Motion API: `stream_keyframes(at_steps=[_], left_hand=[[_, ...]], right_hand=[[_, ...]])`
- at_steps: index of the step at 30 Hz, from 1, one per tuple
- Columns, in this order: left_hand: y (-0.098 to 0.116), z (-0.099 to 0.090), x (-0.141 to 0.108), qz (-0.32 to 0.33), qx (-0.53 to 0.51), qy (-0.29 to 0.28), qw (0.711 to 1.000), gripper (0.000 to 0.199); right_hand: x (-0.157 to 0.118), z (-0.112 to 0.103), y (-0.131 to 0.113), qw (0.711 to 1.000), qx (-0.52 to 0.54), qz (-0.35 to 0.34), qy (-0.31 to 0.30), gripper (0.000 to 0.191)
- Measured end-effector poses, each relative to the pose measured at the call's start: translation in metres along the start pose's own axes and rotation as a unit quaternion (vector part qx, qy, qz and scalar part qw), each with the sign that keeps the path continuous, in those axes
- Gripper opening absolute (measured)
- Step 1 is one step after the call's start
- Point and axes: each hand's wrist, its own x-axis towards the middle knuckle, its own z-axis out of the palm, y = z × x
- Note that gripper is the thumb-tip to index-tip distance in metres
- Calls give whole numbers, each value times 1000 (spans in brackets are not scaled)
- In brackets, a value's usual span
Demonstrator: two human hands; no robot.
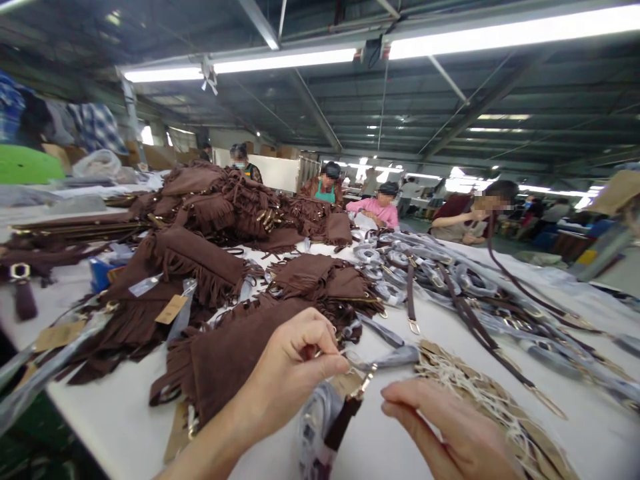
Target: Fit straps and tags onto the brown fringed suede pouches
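Note:
My left hand (300, 360) is closed in a pinch, with a thin pale string (351, 355) at its fingertips. Just below lies a brown tag (346, 383), beside the gold clasp (367, 381) of a dark brown strap (343, 423). Grey plastic wrap (320, 407) covers part of that strap. To the clasp's right, my right hand (445, 427) has its thumb and fingers slightly apart, holding nothing I can see. A brown suede fringed bag (225, 353) lies under and behind my left forearm.
Fringed bags (215, 200) are heaped at the back left of the white table (125, 407). Plastic-wrapped straps (465, 280) spread across the right. A stack of brown tags with white strings (480, 400) is near my right hand. Several people sit beyond the table.

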Motion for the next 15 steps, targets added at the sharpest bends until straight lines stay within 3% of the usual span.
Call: stream_keyframes(at_steps=[3, 6, 10, 13, 15], left_hand=[[16, 4, 9, 11, 28, -43, 999, 23], [24, 11, 17, 43, 64, -79, 994, 22], [32, 16, 28, 84, 105, -96, 986, 27], [38, 16, 38, 75, 72, -115, 988, 26], [41, 14, 42, 58, 46, -128, 989, 25]], right_hand=[[4, 4, -10, 997, 1, 8, 83, 16], [10, 6, -16, 995, 8, 20, 101, 24], [23, 4, -16, 983, 142, 109, 28, 27], [27, 4, -14, 948, 262, 171, -60, 36], [26, 1, -11, 942, 274, 173, -87, 40]])
